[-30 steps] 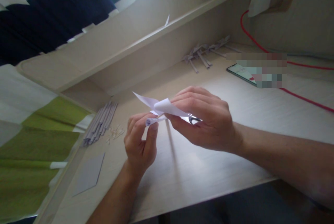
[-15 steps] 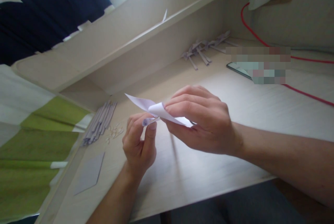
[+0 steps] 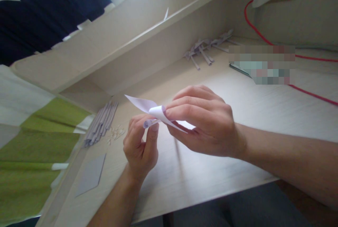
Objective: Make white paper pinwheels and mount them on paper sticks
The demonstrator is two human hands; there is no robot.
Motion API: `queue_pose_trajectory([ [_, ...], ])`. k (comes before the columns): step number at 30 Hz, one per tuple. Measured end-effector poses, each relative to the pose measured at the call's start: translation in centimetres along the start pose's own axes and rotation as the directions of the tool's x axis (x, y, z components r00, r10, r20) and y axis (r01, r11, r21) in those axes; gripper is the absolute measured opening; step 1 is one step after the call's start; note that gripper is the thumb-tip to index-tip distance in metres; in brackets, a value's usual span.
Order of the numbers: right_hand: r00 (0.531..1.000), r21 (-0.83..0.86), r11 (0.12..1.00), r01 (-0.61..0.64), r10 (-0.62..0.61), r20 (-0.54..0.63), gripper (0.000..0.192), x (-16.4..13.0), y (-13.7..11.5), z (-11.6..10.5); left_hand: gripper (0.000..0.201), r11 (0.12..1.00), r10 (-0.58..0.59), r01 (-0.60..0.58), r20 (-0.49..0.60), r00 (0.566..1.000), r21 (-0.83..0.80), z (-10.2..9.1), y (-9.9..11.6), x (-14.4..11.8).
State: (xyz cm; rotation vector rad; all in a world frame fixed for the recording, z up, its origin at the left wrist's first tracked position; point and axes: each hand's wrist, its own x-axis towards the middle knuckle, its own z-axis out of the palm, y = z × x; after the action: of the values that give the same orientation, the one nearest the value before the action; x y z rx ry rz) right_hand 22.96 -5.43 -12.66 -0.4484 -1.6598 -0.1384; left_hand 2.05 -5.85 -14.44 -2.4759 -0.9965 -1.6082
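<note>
My left hand (image 3: pixel 141 146) is closed round a rolled paper tube (image 3: pixel 146 124), whose open spiral end shows between thumb and forefinger. A white paper pinwheel (image 3: pixel 157 112), with a curled band in the middle and pointed blades, sits right above the tube. From the right, my right hand (image 3: pixel 204 121) pinches this pinwheel between thumb and fingers. Tube and pinwheel meet near the left fingertips, but my fingers hide how they join. Both hands are raised over the desk (image 3: pixel 211 177).
Several rolled paper tubes (image 3: pixel 101 124) lie at the left, beside small pale scraps (image 3: pixel 116 133) and a paper square (image 3: pixel 91 176). Paper pinwheels on tubes (image 3: pixel 203 49) rest at the back. A partly blurred phone (image 3: pixel 240 69) and a red cable (image 3: pixel 314 96) lie to the right.
The pinwheel has turned slightly and shifted a little to the left, and the right fingers have moved slightly with it. The left hand stays nearly still on the tube.
</note>
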Motion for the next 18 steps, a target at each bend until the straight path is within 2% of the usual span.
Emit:
queue_pose_trajectory([
  [8,1.0,-0.031,0.999,0.016,-0.017,-0.009,0.012,0.35,-0.08,0.0,0.016,0.989,0.105,-0.102,-0.023,0.994,0.105,0.18,0.23,0.55],
  [13,1.0,-0.033,0.999,0.02,-0.02,-0.003,0.014,0.33,-0.08,0.1,0.029,0.977,0.155,-0.145,-0.05,0.987,0.157,0.01,0.26,0.55],
  [18,1.0,-0.038,0.999,0.017,-0.016,0.005,0.015,0.17,-0.06,0.19,0.019,0.972,0.158,-0.152,-0.016,0.987,0.181,-0.25,0.51,0.72],
])
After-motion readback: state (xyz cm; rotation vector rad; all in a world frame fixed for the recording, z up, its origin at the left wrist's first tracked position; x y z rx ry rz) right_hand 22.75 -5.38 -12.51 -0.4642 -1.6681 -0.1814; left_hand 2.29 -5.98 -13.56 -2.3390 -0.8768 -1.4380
